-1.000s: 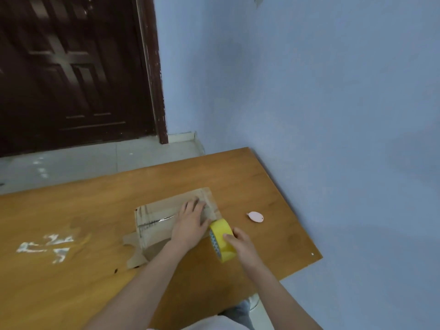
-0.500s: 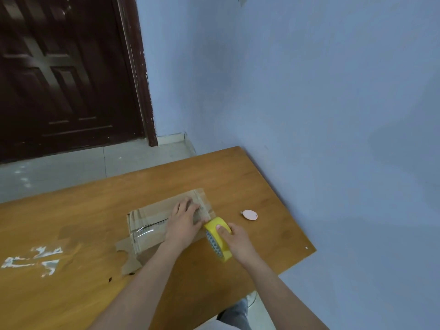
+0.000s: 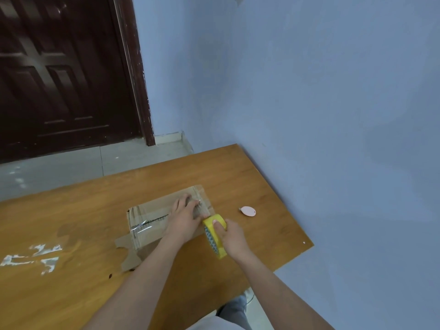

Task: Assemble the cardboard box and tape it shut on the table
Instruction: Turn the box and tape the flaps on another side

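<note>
Box [image 3: 152, 222] lies flat on the table [image 3: 250, 182], clear tape across its top. Left hand [image 3: 184, 216] presses on the box, fingers straight and slightly spread. Right hand [image 3: 232, 238] grips the yellow tape roll [image 3: 214, 234] at the box's right edge.

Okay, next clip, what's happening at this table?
A person is taping a flat brown cardboard box that lies on the wooden table. The left hand presses flat on the box top, fingers spread over a strip of clear tape. The right hand grips a yellow roll of tape held at the box's right edge. Clear tape already runs along the box's seam. A small pink oval object lies on the table to the right, untouched.
</note>
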### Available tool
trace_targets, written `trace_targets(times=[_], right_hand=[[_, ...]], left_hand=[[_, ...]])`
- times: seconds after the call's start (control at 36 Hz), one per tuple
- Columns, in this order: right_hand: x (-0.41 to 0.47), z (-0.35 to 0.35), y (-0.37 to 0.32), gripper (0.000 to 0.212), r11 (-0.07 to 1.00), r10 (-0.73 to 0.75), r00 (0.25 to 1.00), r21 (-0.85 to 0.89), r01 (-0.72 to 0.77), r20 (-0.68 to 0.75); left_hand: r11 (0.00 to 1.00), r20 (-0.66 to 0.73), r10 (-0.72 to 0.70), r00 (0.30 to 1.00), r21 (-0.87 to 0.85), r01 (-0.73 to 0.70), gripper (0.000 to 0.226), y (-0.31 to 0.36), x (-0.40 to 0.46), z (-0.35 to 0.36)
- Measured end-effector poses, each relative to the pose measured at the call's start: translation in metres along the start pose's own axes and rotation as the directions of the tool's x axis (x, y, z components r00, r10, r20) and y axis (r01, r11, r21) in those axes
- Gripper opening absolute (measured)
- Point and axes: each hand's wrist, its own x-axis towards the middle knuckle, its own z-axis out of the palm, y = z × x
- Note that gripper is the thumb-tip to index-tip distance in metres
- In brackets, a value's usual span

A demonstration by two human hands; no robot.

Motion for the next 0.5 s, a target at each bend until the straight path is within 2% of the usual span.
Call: trace_targets(times=[0.5], right_hand=[[0.0040,-0.0026,-0.0098,0.049,0.993,0.092,0.995,-0.081,-0.089,0.031]], left_hand=[[0.999,-0.006,-0.018,1.000,-0.048,0.017,0.047,0.0060,-0.0024,-0.0050]])
